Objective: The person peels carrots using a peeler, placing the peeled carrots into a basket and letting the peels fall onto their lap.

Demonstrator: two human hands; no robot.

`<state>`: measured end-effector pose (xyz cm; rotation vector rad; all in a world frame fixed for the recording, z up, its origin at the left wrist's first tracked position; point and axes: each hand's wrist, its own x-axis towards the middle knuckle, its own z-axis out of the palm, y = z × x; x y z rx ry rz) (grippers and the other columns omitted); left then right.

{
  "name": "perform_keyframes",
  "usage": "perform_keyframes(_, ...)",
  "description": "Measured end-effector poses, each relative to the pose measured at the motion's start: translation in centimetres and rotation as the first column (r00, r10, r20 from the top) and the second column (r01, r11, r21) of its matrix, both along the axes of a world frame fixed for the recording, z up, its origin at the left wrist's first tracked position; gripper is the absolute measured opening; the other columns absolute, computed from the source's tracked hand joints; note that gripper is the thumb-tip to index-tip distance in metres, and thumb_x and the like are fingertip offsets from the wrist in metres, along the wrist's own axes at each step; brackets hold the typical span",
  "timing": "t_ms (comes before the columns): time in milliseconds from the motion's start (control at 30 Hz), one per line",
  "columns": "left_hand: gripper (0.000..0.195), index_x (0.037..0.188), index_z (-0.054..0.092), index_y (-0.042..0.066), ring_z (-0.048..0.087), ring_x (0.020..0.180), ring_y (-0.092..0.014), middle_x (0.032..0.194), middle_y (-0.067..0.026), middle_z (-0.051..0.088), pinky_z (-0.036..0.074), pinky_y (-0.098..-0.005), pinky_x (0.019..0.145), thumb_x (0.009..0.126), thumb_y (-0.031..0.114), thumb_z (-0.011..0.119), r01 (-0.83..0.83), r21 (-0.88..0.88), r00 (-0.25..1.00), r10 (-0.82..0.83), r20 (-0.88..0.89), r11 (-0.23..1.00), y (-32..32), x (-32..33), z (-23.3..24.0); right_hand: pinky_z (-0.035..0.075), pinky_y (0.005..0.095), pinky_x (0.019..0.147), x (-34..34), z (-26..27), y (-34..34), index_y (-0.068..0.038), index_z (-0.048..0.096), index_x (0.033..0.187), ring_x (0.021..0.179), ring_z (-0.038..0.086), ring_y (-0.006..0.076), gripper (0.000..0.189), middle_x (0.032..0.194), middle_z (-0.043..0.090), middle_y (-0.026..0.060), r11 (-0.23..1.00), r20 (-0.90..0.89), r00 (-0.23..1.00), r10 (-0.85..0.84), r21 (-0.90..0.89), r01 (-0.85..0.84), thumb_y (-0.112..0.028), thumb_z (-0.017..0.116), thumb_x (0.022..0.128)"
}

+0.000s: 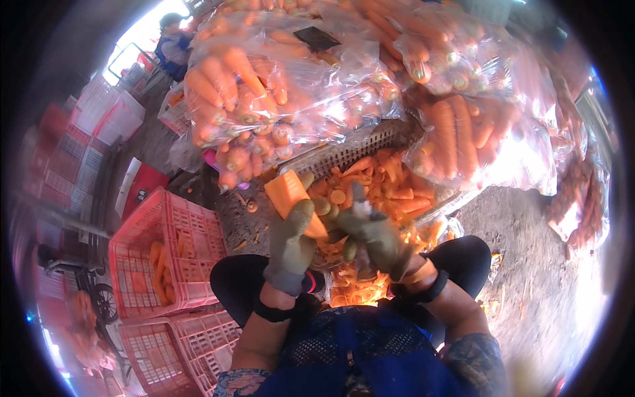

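Observation:
My left hand (296, 233), in a dirty work glove, grips a thick orange carrot piece (287, 191) with flat cut faces, its broad end tilted up and left. My right hand (379, 238), gloved as well, is closed around a knife (358, 196); its blade points away from me and is blurred. The right glove is close beside the lower end of the piece; whether the two touch is unclear. Behind both hands, a plastic crate (352, 146) holds carrot trimmings (384, 173) and cut chunks. More peelings (359, 288) lie between my knees.
Clear plastic bags of carrots (297, 94) are piled ahead, with another bag (461, 134) at the right. At my left stand a red plastic crate (166, 218) containing several carrots and a second crate (183, 352). A person (173, 47) is at the far left back.

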<state>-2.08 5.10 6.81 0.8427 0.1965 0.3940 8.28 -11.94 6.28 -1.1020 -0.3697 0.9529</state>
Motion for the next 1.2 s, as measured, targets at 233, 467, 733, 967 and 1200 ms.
perform_keyframes(233,0.051,0.143,0.056,0.004,0.064,0.067,-0.018,0.095,-0.0100,0.071,0.055,-0.0363,0.068,0.105,0.037,0.068,0.327,0.043,0.924,-0.310,-0.226,0.944,-1.5,-3.3,0.9,0.053,0.0256,0.061,2.4,6.4,1.1,-0.002,0.068,0.117,0.066,0.063,0.0099,0.036,0.096,0.071,0.0035,0.880,-0.261,0.876,-0.406,0.147,0.452,-0.037,0.061,0.110)
perform_keyframes(467,0.068,0.150,0.052,0.006,0.065,0.076,-0.018,0.106,-0.0116,0.069,0.055,-0.0318,0.065,0.110,0.062,0.050,0.440,-0.058,0.888,-0.444,-0.123,0.896,-1.8,-1.8,-1.7,0.043,0.0232,0.051,3.8,1.7,0.8,-0.003,0.079,0.116,0.060,0.057,0.0048,0.030,0.086,0.072,0.0014,1.000,0.242,0.970,0.020,-0.008,-0.018,-0.028,0.071,0.103)
perform_keyframes(733,0.070,0.154,0.051,0.010,0.067,0.090,-0.020,0.116,-0.0078,0.069,0.055,-0.0321,0.066,0.112,0.065,0.040,0.177,-0.175,0.903,-0.230,-0.362,0.968,-4.3,0.8,-0.9,0.048,0.0249,0.046,2.3,1.3,0.9,0.000,0.070,0.098,0.058,0.061,0.0107,0.034,0.094,0.074,0.0116,0.946,0.116,0.953,-0.280,0.202,0.253,-0.031,0.063,0.109)
perform_keyframes(967,0.064,0.150,0.055,0.013,0.070,0.091,-0.022,0.117,-0.0092,0.070,0.054,-0.0323,0.062,0.112,0.064,0.042,0.185,-0.324,0.879,-0.304,-0.368,0.928,-4.8,-0.2,-2.3,0.043,0.0261,0.048,2.9,1.4,4.9,-0.003,0.072,0.087,0.057,0.055,0.0079,0.039,0.068,0.058,0.0005,0.888,0.058,0.896,-0.440,0.173,0.425,-0.034,0.063,0.109)
perform_keyframes(1200,0.065,0.137,0.060,0.008,0.068,0.071,-0.023,0.095,-0.0123,0.072,0.056,-0.0354,0.063,0.109,0.066,0.048,0.198,-0.238,0.895,-0.275,-0.350,0.951,-4.5,-1.5,-1.1,0.047,0.0278,0.049,8.8,-1.3,4.5,-0.006,0.063,0.087,0.056,0.058,0.0118,0.046,0.089,0.073,0.0101,0.826,0.003,0.838,-0.546,0.174,0.537,-0.048,0.065,0.107)
